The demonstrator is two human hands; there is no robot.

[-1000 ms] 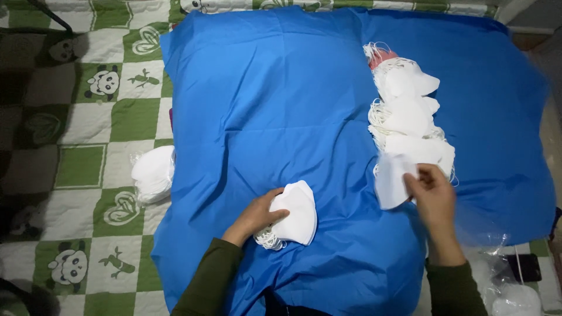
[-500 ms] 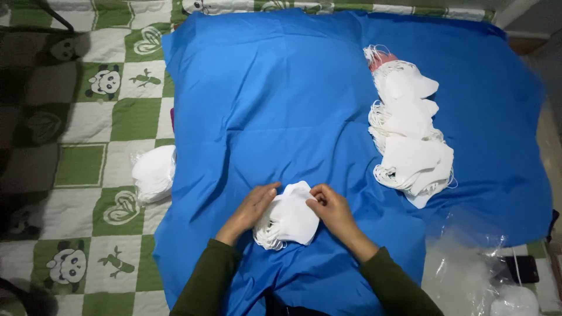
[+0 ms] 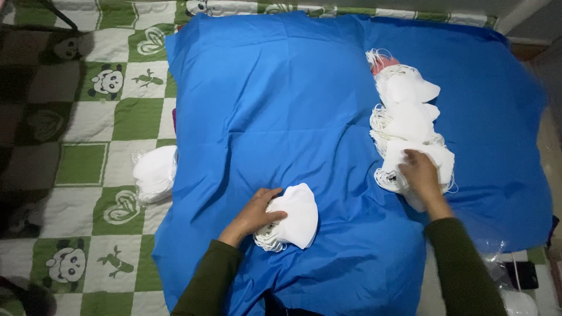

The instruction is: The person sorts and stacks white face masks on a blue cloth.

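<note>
A small stack of white folded face masks [image 3: 294,221] lies on the blue cloth [image 3: 281,111] near the front. My left hand [image 3: 256,213] rests flat on the stack's left side, pressing it down. To the right, a long loose pile of white masks with ear loops [image 3: 410,111] runs up the cloth. My right hand [image 3: 420,172] reaches onto the near end of that pile, fingers curled over a mask there; whether it grips the mask cannot be told.
The blue cloth covers a green-and-white checked quilt [image 3: 88,152] with panda pictures. A clear bag of white masks [image 3: 155,173] lies on the quilt at the cloth's left edge. Clear plastic wrap and a dark object [image 3: 518,275] sit at the lower right.
My right hand left the small stack, where it had placed a mask, and moved right to the long pile. My left hand stayed on the stack.
</note>
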